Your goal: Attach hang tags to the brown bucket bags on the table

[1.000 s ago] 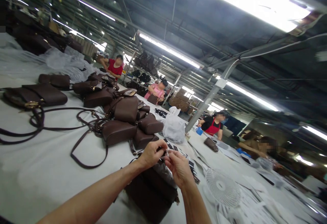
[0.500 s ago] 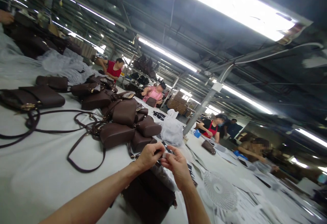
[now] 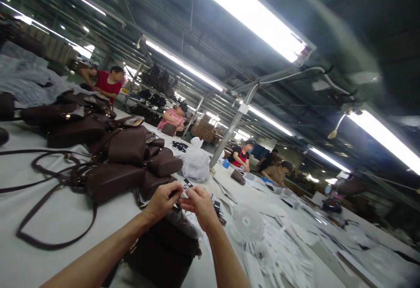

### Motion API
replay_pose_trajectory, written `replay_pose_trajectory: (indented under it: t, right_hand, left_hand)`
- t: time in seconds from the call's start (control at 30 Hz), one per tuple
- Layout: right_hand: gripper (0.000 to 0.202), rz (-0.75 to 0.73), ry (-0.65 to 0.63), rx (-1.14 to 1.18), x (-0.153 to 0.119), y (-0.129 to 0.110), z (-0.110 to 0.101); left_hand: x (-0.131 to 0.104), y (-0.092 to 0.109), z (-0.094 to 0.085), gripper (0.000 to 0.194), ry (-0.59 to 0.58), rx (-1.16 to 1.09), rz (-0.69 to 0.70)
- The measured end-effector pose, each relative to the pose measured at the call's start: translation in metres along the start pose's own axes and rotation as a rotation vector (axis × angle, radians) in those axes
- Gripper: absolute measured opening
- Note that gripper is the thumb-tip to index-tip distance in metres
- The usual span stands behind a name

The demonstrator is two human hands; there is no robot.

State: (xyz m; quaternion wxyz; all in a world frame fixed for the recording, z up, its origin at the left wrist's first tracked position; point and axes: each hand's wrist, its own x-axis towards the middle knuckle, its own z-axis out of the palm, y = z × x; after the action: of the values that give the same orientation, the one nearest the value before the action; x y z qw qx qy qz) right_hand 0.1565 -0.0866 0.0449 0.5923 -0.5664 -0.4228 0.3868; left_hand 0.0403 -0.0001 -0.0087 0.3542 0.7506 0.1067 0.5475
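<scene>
My left hand [image 3: 161, 201] and my right hand [image 3: 201, 205] meet at the middle of the view, their fingers pinched together. Between the fingertips is a small white piece [image 3: 184, 194], mostly covered, so its kind is not clear. Just below both hands a dark brown handbag [image 3: 164, 253] stands on the white table [image 3: 59, 231]. Clear plastic [image 3: 184, 223] shows at the bag's top. Black-and-white strips [image 3: 217, 209] lie just beyond my right hand.
Brown handbags [image 3: 127, 145] with looped straps are heaped to the left. A white fan [image 3: 247, 222] stands on the right, near many white paper pieces [image 3: 288, 253]. Beyond the white plastic bag [image 3: 196, 165] rises a metal post [image 3: 226, 141]. Several people work farther off.
The view has turned to the right, so the heaped bags, the fan and the people appear farther left. My hands stay pinched together over the same handbag.
</scene>
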Motion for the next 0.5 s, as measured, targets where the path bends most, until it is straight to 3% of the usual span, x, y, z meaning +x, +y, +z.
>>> replay_pose_trajectory:
  t: [0.1, 0.17, 0.3, 0.37, 0.5]
  right_hand:
    - [0.043, -0.03, -0.008, -0.206, 0.003, 0.0, -0.005]
    - [0.028, -0.126, -0.046, -0.482, 0.005, 0.0, -0.009]
    - [0.021, -0.639, -0.026, -1.344, 0.003, -0.009, -0.013]
    - [0.019, -0.831, -0.003, -1.646, 0.002, -0.017, -0.013]
    - [0.016, -0.843, 0.144, -1.799, 0.008, -0.038, -0.012]
  left_hand:
    - [0.0, 0.002, 0.001, 0.014, -0.007, -0.014, -0.018]
    - [0.002, 0.003, 0.002, 0.013, -0.023, -0.027, -0.034]
    - [0.006, 0.001, 0.001, 0.011, -0.048, -0.036, -0.079]
    - [0.008, -0.001, -0.001, 0.011, -0.066, -0.062, -0.091]
    - [0.012, -0.003, -0.006, 0.007, -0.188, -0.126, -0.075]
